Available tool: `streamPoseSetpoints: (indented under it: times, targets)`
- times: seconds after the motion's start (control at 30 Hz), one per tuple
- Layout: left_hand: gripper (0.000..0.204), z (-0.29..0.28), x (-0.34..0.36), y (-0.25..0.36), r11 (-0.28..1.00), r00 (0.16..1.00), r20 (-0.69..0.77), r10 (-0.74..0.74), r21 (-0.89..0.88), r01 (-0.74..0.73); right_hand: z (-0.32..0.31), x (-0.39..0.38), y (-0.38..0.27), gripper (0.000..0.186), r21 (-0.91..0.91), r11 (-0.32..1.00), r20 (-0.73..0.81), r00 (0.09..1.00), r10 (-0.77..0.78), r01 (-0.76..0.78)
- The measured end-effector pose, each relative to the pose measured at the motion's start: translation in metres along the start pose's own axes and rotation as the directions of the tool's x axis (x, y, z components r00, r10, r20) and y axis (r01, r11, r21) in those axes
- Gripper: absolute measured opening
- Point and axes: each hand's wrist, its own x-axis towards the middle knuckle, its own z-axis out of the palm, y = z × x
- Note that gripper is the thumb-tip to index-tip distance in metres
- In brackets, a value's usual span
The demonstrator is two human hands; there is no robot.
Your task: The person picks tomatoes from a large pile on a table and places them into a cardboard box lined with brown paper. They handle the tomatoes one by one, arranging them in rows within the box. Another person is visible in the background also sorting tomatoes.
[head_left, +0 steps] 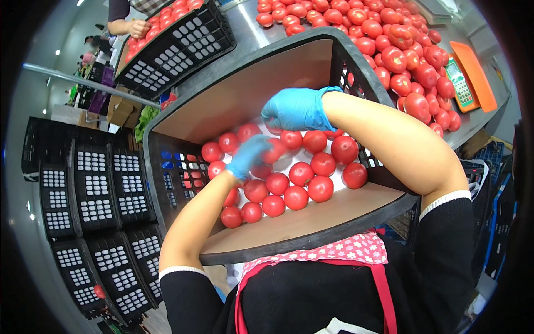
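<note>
A large black plastic crate (278,249) lined with brown cardboard (261,92) stands in front of me, with many red tomatoes (301,173) spread over its bottom. My left hand (248,156), in a blue glove and smeared by motion, reaches in over the left part of the layer. Its fingers close on a blurred tomato (274,150). Near the crate's far wall, my right hand (297,111), also blue-gloved, has its fingers curled down round a tomato (272,129) that is mostly covered. Both forearms reach over the crate's rim.
Loose tomatoes (389,58) are heaped on the metal table (245,25) beyond the crate. An orange scale (473,78) stands at right. Another black crate (178,50) of tomatoes is far left, beside a co-worker's hand (138,28). Stacked black crates (92,189) line the left.
</note>
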Motion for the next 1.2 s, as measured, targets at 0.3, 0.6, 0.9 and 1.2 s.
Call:
streamPoseSetpoints:
  times: [0.3, 0.6, 0.9, 1.2]
  targets:
    - [0.051, -0.008, -0.008, 0.03, 0.754, 0.985, 0.139, -0.101, -0.635, 0.167, 0.015, 0.002, -0.004, 0.073, 0.176, 0.984, 0.042, 0.999, 0.03, -0.037]
    - [0.053, -0.02, -0.01, 0.047, 0.81, 0.972, 0.205, 0.116, -0.586, 0.027, 0.008, -0.001, -0.023, 0.09, 0.205, 0.977, -0.202, 0.979, -0.016, 0.059]
    - [0.073, -0.019, -0.013, 0.003, 0.246, 0.937, 0.349, 0.016, 0.907, -0.342, -0.006, -0.001, -0.013, 0.067, 0.625, 0.78, -0.283, 0.937, 0.206, 0.017]
    - [0.068, -0.018, -0.014, 0.017, 0.829, 0.973, 0.229, 0.031, 0.539, -0.153, -0.016, -0.004, -0.013, 0.054, 0.809, 0.572, -0.28, 0.944, 0.173, 0.135]
